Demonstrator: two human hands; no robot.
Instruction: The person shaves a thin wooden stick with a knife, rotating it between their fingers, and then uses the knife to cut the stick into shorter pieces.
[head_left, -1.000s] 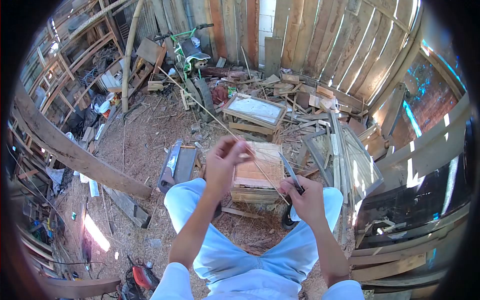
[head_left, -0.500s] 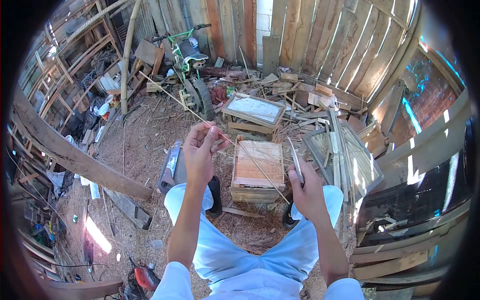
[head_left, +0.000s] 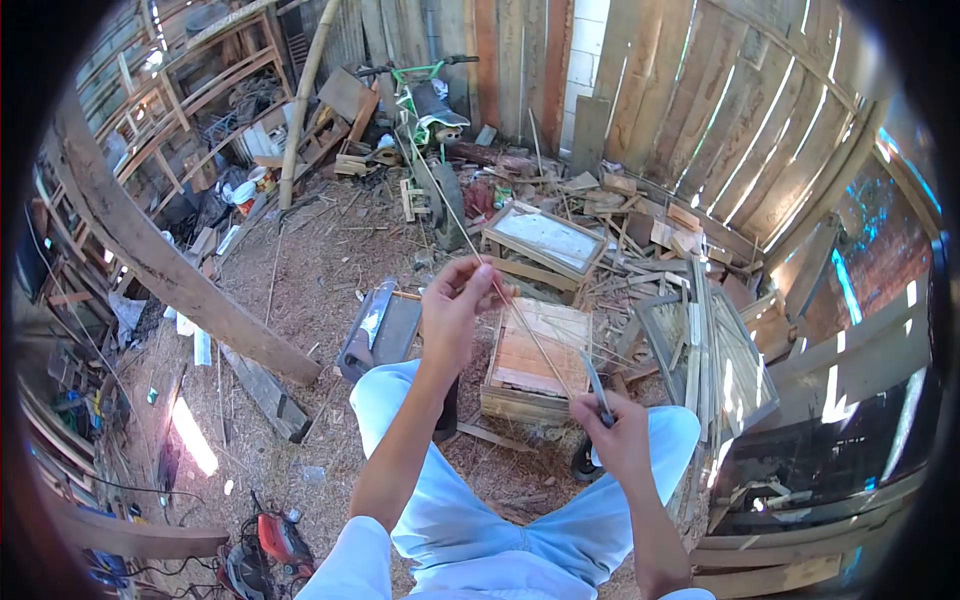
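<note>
A long thin bamboo strip [head_left: 450,202] slants across the view, pinched near its middle between the thumb and fingers of my left hand [head_left: 452,318]. Its lower end reaches my right hand [head_left: 615,436], which is closed around the handle of a knife [head_left: 597,380]. The narrow blade points up and away from me, and the strip's end comes right up to the thumb side of that hand. Below both hands, between my knees, stands a wooden box [head_left: 530,404] with a light plank top.
By my left knee lies a dark grey tray [head_left: 396,330]. Wood scraps and a framed panel [head_left: 545,238] lie ahead, near a green bike [head_left: 430,110]. Framed screens [head_left: 735,350] lean at the right. A wooden post [head_left: 190,275] slants on the left, with a red power tool [head_left: 280,540] below.
The strip has swung steeper, and its lower end now meets my right hand. That hand has moved down, its knife turning slightly. The whole view has shifted a little to the left.
</note>
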